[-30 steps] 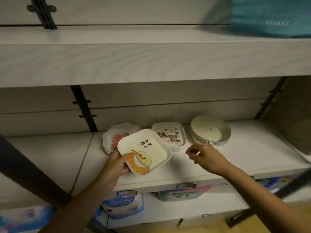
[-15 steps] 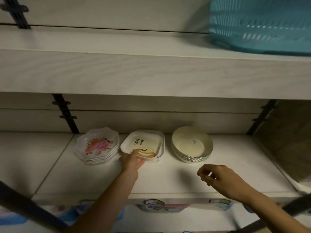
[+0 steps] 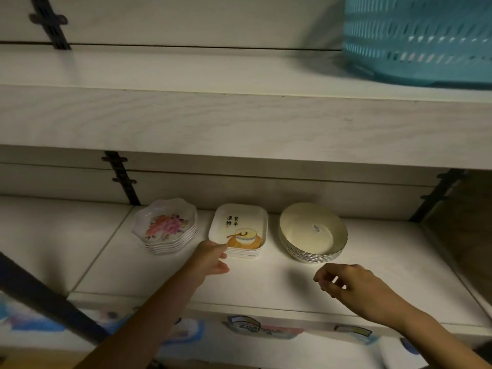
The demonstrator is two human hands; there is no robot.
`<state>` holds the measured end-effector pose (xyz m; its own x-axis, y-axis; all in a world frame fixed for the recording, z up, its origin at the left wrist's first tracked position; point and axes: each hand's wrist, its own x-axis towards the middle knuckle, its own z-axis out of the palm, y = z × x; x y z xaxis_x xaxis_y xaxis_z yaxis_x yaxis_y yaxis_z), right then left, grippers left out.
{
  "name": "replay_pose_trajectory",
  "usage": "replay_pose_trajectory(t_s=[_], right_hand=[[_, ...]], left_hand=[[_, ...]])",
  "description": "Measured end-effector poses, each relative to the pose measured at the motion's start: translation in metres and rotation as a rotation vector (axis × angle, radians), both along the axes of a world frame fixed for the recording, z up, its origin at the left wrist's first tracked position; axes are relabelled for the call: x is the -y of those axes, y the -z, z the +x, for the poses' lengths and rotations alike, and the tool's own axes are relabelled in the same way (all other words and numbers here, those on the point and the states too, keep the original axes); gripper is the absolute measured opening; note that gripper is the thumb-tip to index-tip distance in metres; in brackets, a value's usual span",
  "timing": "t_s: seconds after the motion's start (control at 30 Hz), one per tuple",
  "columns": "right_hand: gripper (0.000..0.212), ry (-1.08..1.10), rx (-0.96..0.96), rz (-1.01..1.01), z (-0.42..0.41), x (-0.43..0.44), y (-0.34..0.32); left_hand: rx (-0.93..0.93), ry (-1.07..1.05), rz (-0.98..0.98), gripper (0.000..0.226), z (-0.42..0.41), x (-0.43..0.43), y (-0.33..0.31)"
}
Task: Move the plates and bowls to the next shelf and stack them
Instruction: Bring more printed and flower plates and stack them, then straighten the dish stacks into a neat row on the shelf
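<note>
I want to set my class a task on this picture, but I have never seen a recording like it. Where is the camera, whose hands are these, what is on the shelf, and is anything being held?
There is no machine here. A person wears one camera on the head, looking forward and down, so the two arms reaching in are their own. On the shelf three stacks stand side by side: flowered plates on the left, square plates in the middle, round bowls on the right. The left hand touches the near left corner of the square plates. The right hand hangs over the shelf, fingers loosely curled, holding nothing. A blue basket sits on the shelf above.
</note>
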<state>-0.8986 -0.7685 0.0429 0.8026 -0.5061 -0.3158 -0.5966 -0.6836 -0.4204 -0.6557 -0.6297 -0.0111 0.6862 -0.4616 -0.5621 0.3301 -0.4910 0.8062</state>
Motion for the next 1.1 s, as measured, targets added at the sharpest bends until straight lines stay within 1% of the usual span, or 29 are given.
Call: replay_pose_trajectory(t_s=[0.1,0.17,0.23,0.3,0.37,0.43,0.53,0.63,0.77,0.87,1.03,1.1], right_hand=[[0.016,-0.046,0.011,-0.005,0.01,-0.005,0.0],[0.018,-0.091,0.013,-0.011,0.019,-0.011,-0.001],[0.021,-0.146,0.02,-0.02,0.03,-0.016,0.0],[0.02,-0.211,0.031,-0.022,0.042,-0.024,0.001],[0.016,-0.286,0.043,-0.033,0.054,-0.033,0.005],[0.014,-0.358,0.04,-0.048,0.068,-0.044,0.008],[0.014,-0.455,0.043,-0.071,0.092,-0.065,0.009],[0.021,-0.54,0.057,-0.091,0.117,-0.091,0.002],[0.025,-0.638,0.12,-0.131,0.154,-0.133,-0.008],[0.026,-0.697,0.135,-0.149,0.18,-0.175,-0.013],[0.023,-0.776,0.141,-0.104,0.223,-0.262,-0.011],[0.021,-0.808,0.159,-0.083,0.243,-0.299,-0.011]], left_hand=[[0.232,0.18,0.094,0.01,0.002,-0.02,-0.006],[0.402,0.318,0.165,0.014,0.003,-0.039,-0.01],[0.547,0.44,0.265,0.014,0.002,-0.061,-0.014],[0.672,0.494,0.368,0.018,0.0,-0.086,-0.018],[0.753,0.484,0.434,0.016,-0.001,-0.111,-0.02],[0.769,0.445,0.465,0.016,0.0,-0.135,-0.019],[0.733,0.4,0.501,0.015,0.004,-0.176,-0.02],[0.745,0.362,0.521,0.013,0.007,-0.219,-0.023],[0.825,0.252,0.543,0.024,0.013,-0.272,-0.023],[0.856,0.213,0.574,0.022,0.022,-0.312,-0.024],[0.848,0.186,0.552,0.011,0.055,-0.394,-0.019],[0.832,0.156,0.587,0.014,0.07,-0.431,-0.018]])
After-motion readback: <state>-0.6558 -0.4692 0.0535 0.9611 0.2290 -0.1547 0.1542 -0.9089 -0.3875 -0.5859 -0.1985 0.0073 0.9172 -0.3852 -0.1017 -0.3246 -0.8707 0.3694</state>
